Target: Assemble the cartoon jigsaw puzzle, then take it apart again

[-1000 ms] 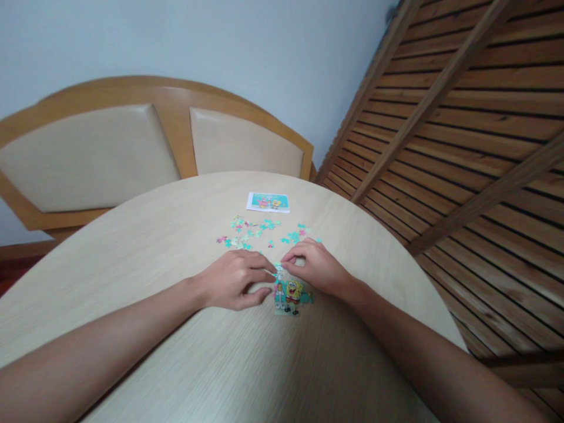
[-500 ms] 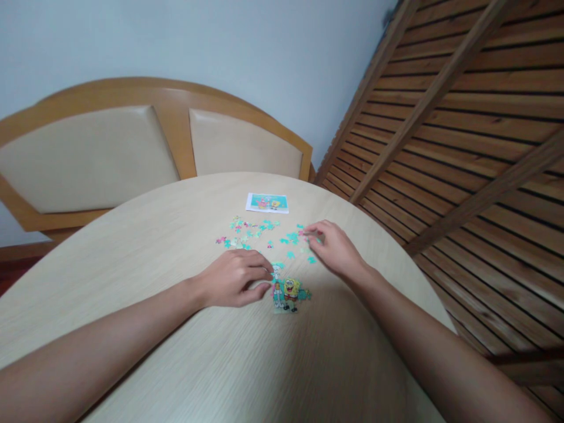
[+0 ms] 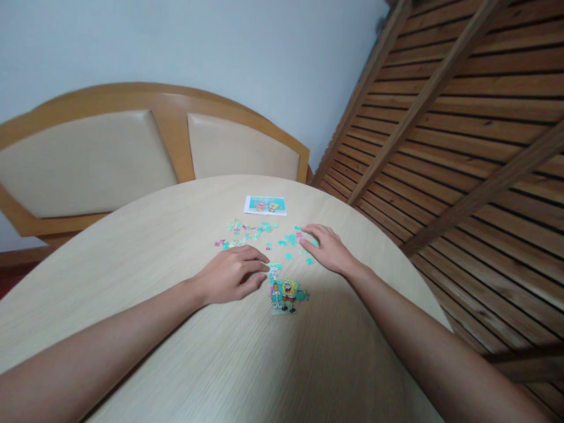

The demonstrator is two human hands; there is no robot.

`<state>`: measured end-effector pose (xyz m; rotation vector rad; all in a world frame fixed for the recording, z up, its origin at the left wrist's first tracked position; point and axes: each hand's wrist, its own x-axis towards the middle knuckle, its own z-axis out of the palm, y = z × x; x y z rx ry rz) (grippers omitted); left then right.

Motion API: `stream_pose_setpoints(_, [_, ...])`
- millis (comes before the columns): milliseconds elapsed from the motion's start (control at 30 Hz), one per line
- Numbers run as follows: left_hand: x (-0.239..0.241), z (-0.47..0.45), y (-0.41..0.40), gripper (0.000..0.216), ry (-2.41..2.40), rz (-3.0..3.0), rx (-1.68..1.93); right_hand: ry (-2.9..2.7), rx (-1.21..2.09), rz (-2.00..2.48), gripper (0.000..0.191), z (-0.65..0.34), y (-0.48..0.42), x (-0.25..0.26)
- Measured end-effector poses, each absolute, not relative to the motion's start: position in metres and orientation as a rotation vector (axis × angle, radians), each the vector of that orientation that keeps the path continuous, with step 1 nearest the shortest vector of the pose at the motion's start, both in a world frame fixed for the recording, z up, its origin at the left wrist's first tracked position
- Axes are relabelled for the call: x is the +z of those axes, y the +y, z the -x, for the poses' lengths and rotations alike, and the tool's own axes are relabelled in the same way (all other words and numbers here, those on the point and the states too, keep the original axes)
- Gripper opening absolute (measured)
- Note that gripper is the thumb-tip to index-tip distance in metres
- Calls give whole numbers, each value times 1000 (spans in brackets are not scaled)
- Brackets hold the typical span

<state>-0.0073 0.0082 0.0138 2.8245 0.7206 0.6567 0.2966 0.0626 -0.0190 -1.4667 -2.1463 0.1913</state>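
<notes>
On the table lies a partly joined jigsaw puzzle with a yellow square cartoon figure and a pale taller one. My left hand rests at its left edge, fingers apart and holding nothing that I can see. Farther right, my right hand is over the loose jigsaw pieces, its thumb and fingers apart, with a pink piece by the fingertips. More loose teal, pink and pale pieces are scattered beyond my left hand.
A small picture card showing cartoon figures lies behind the pieces. The round wooden table stands before a padded bench back. A slatted wooden panel slants along the right side.
The fingers of my right hand have straightened a little above the loose pieces. My left hand stays beside the joined puzzle. The view has shifted slightly.
</notes>
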Motion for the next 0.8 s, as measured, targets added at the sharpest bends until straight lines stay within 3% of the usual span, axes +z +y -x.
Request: stream_pose_setpoints(800, [1,5,-2,22,1306,-2851,739,-2122,199,1344,33,-297,63,-22])
